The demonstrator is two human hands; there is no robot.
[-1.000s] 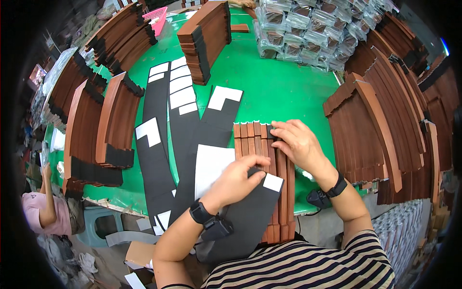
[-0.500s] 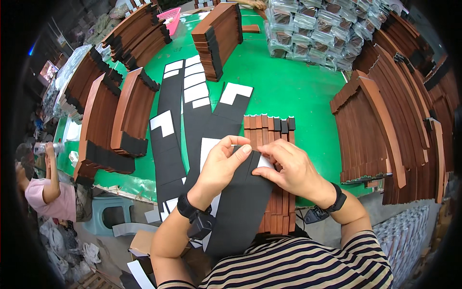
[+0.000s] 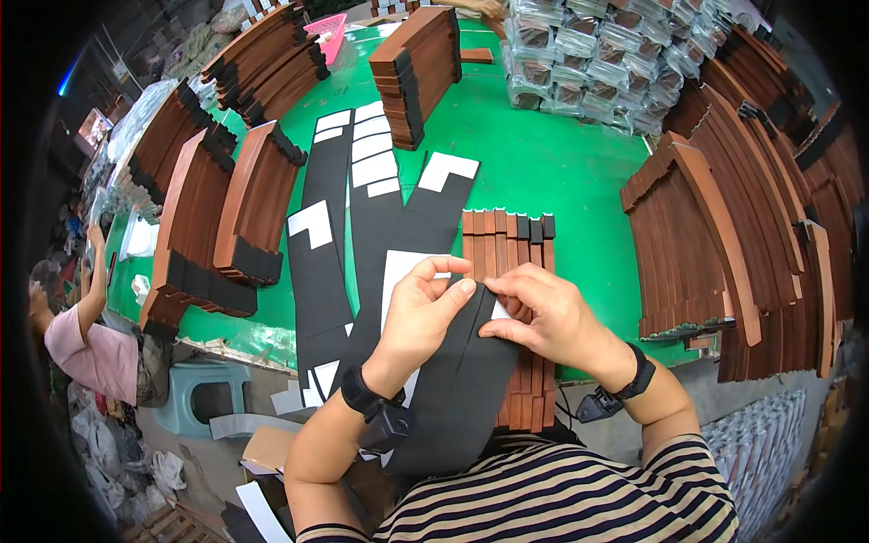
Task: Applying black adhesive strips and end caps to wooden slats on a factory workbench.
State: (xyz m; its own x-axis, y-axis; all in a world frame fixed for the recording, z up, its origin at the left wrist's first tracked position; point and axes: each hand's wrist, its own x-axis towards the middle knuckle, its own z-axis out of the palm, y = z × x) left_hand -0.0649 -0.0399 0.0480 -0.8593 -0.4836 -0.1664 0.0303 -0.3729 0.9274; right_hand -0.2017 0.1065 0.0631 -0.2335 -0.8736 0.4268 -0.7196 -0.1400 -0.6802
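My left hand (image 3: pixel 424 312) and my right hand (image 3: pixel 541 317) meet over a long black strip (image 3: pixel 462 380) that runs from my chest up onto the green table (image 3: pixel 543 154). Both hands pinch the strip's upper end, where a small white backing piece (image 3: pixel 499 310) shows between the fingers. Under and beside the strip lies a row of brown wooden slats (image 3: pixel 503 240), some tipped black at the far end. More black strips with white patches (image 3: pixel 362 181) lie to the left.
Curved stacks of brown slats stand at left (image 3: pixel 231 217), right (image 3: pixel 715 235) and far back (image 3: pixel 421 68). Wrapped bundles (image 3: pixel 588 54) sit at the back. A person in a pink top (image 3: pixel 86 348) is at the lower left beside a green stool (image 3: pixel 204 389).
My right hand came back from the slats' far end to meet my left. Both hands have drawn closer together on the black strip's end, and my view has shifted a little.
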